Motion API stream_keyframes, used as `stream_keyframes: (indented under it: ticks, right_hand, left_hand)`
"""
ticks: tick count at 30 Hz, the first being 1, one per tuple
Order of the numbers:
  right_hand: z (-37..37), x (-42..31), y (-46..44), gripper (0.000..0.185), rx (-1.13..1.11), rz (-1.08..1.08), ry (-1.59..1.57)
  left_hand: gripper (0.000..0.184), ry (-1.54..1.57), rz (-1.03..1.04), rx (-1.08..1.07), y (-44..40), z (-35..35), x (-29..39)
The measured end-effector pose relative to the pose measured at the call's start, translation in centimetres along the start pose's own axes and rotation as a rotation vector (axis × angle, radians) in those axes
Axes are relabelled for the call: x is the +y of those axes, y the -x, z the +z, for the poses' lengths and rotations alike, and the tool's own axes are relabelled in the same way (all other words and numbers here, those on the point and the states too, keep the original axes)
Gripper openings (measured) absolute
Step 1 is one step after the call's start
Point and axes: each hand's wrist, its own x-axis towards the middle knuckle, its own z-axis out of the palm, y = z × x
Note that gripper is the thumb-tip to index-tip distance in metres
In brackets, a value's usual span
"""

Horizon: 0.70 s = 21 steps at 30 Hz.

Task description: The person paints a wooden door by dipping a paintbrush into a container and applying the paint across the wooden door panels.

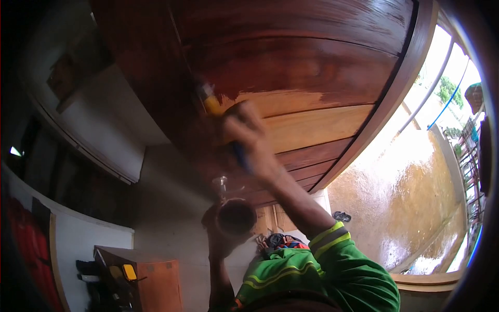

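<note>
My right hand point(247, 132) is closed round the handle of a paintbrush point(212, 104), blurred by motion, with its bristles at the wooden door point(291, 67). Dark reddish-brown, glossy coating covers most of the panels, while bare light wood shows on two slats right of the brush. Lower down, my left hand point(215, 234) holds a round container point(235, 216) with dark contents, just below the metal door handle point(222, 182).
An orange-brown box point(160, 286) and a dark case with tools point(117, 275) stand at lower left. White shelving point(106, 109) is on the left. Outside at right lies wet brown ground point(400, 187), with dark footwear point(341, 216) near the doorway.
</note>
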Motion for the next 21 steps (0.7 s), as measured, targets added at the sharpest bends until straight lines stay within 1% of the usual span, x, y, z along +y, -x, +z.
stream_keyframes:
  ticks: [2, 3, 5, 6, 8, 10, 11, 13, 15, 16, 17, 18, 19, 20, 21]
  right_hand:
    - [-3.1, 2.3, -0.8, 0.022, 0.072, 0.091, -0.086]
    - [-5.0, 3.5, -0.5, 0.021, 0.154, 0.158, 0.009]
    - [-8.0, 3.7, -1.5, 0.018, 0.343, 0.177, 0.224]
    - [-9.1, 2.6, -2.6, 0.017, 0.45, 0.132, 0.343]
    - [-7.4, 2.3, -1.8, 0.016, 0.375, 0.2, 0.21]
    - [-4.5, 1.1, -2.1, 0.02, 0.212, 0.117, 0.213]
    - [-2.7, 0.0, -2.8, 0.025, 0.058, 0.092, 0.241]
    - [1.1, -1.2, -3.9, 0.028, 0.028, -0.073, 0.065]
    - [-0.8, -2.5, -5.2, 0.029, 0.021, -0.028, -0.083]
    - [-1.7, -2.8, -5.6, 0.03, 0.014, -0.011, -0.162]
    - [-2.6, -1.1, -5.2, 0.03, 0.061, 0.017, -0.142]
    - [-4.7, 1.1, -5.0, 0.023, 0.112, -0.05, 0.093]
    - [-6.0, 2.8, -4.5, 0.014, 0.262, 0.048, -0.02]
    - [-8.5, 5.0, -4.8, 0.006, 0.317, 0.06, 0.086]
    - [-11.2, 5.2, -4.7, 0.008, 0.347, 0.095, 0.211]
  left_hand:
    - [0.112, 0.044, -0.001, 0.032, 0.0, -0.2, 1.1]
    - [0.112, 0.058, 0.0, 0.046, 0.1, -0.1, 0.9]
    - [0.113, 0.059, 0.013, 0.077, 0.2, 0.0, 0.9]
    - [0.114, 0.048, 0.022, 0.09, 0.1, 0.1, 0.9]
    - [0.114, 0.0, 0.038, 0.082, 0.0, -0.4, 1.3]
    - [0.114, 0.021, 0.039, 0.069, 0.0, -0.4, 0.9]
    - [0.114, 0.051, 0.036, 0.056, -0.1, -0.3, 0.7]
    - [0.115, 0.213, -0.009, -0.014, -1.1, -0.5, 2.1]
    - [0.116, 0.274, -0.018, -0.028, -1.3, -0.4, 2.1]
    - [0.117, 0.257, -0.002, -0.002, -1.0, 0.0, 1.2]
    - [0.118, 0.241, 0.011, 0.027, -0.6, 0.3, 0.4]
    - [0.118, 0.155, 0.038, 0.044, -0.4, 0.3, 0.2]
    - [0.119, 0.068, 0.063, 0.06, -0.2, 0.2, 0.1]
    - [0.119, -0.019, 0.088, 0.076, -0.1, 0.2, 0.0]
    - [0.12, -0.003, 0.081, 0.067, 0.0, 0.2, -0.2]
